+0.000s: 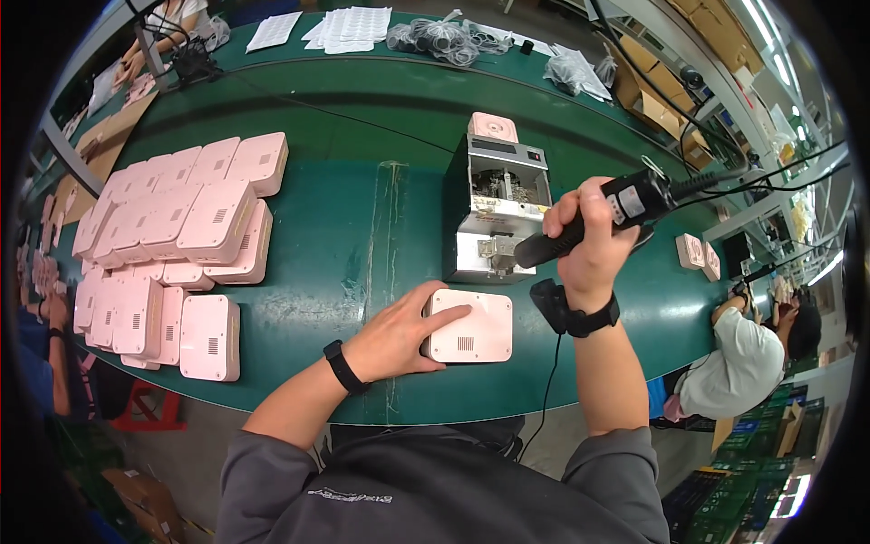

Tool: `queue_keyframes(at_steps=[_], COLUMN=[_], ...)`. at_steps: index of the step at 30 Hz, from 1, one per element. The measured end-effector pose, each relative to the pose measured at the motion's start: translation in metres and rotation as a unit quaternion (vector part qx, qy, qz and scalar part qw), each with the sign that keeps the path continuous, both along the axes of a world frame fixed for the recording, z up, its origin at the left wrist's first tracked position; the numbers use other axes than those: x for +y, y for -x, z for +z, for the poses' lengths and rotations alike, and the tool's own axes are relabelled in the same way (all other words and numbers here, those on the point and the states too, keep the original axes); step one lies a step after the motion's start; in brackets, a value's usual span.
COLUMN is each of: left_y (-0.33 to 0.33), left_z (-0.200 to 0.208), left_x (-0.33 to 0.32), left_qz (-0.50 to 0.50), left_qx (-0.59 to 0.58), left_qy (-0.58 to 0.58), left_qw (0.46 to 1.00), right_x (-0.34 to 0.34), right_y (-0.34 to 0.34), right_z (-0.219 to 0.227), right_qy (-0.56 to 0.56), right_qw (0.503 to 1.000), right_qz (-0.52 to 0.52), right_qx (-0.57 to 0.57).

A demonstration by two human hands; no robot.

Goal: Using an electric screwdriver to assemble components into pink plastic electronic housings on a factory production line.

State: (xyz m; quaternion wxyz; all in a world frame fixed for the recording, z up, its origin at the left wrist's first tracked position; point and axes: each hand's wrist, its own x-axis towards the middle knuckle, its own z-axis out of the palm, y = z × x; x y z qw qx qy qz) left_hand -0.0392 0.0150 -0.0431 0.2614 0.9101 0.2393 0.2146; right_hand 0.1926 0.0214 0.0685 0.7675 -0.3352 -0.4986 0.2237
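A pale pink square plastic box point(485, 340) lies flat on the green table in front of me, its face with corner holes and a small slotted vent turned up. My left hand point(399, 334) grips its left side, the index finger stretched across the top. Above and to the right, my right hand point(594, 238) is wrapped around a black electric screwdriver point(640, 199) with a cable at its rear end. The screwdriver's front end is over the front of a screw feeder point(494, 220); its bit is hard to make out. Screws show in the feeder's open bin.
Stacked pink boxes point(213, 218) fill the table's left side. Another pink box point(492, 126) stands behind the feeder, and two more point(691, 252) sit at far right. Bagged parts point(444, 38) and paper sheets point(349, 29) lie on the back bench. Co-workers sit at both sides.
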Motion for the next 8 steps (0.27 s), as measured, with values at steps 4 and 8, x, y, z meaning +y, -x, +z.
queue_keyframes(at_steps=[4, 8], left_y=[0.004, 0.006], left_z=[-0.005, -0.005], left_x=[-0.001, 0.001], left_qz=[0.021, 0.024], left_qx=[0.0, 0.024], left_qy=[0.004, 0.021], left_qw=[1.0, 0.999], right_x=[-0.003, -0.027], right_y=[-0.001, -0.008], right_z=[-0.012, -0.022], right_qy=[0.058, 0.055], right_qw=[0.997, 0.997], right_qz=[0.038, 0.06], right_qx=[-0.022, -0.015])
